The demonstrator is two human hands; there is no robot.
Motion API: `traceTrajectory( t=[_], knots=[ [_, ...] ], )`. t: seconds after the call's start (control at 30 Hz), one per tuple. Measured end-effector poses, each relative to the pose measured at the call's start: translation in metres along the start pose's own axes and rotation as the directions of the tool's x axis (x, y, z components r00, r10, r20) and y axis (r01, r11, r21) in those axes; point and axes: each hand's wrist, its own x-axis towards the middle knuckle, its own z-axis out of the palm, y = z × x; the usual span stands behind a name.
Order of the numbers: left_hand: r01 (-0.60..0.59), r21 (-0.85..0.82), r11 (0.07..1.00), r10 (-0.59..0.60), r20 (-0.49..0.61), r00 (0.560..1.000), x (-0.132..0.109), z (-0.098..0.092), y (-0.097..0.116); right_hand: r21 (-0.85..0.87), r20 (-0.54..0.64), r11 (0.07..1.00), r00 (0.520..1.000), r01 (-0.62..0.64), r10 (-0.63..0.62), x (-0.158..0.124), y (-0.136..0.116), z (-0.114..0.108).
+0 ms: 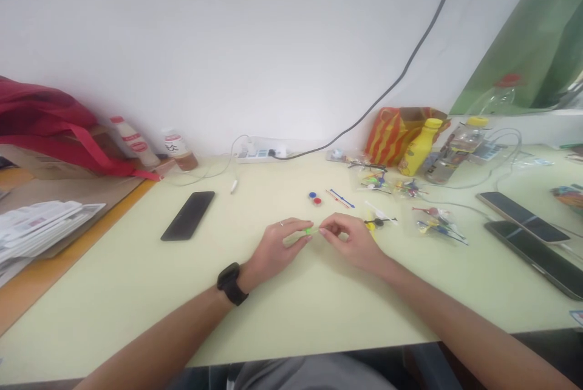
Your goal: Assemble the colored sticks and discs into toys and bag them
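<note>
Mid-frame on the desk, left hand [273, 250] and right hand [350, 244] pinch a small green plastic piece [310, 231].
Their grip hides most of it; its long axis runs roughly level from hand to hand, its exact shape unclear.

Yellow bottle [419, 148] (beside striped bag [387, 135])

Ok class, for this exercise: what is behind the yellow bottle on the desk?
A red-and-orange striped bag stands behind the yellow bottle. The bottle hides part of the bag, so that stretch cannot be seen.
</note>
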Motion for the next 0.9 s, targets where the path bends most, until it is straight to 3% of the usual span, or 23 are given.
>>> traceTrajectory(
  t=[0.63, 0.9],
  knots=[
    [0.031, -0.031, 0.999, -0.031, 0.002, 1.000, 0.0008, -0.0036, 0.0006, 0.011, -0.020, 1.000, 1.000, 0.004, -0.004, -0.0001, 0.0011, -0.0003],
    [0.002, -0.111, 0.994, 0.001, 0.028, 1.000, -0.0001, -0.0020, 0.0038, 0.170, 0.000, 0.983, 0.998, -0.065, 0.066, 0.0026, 0.0015, -0.0028]
  ],
)
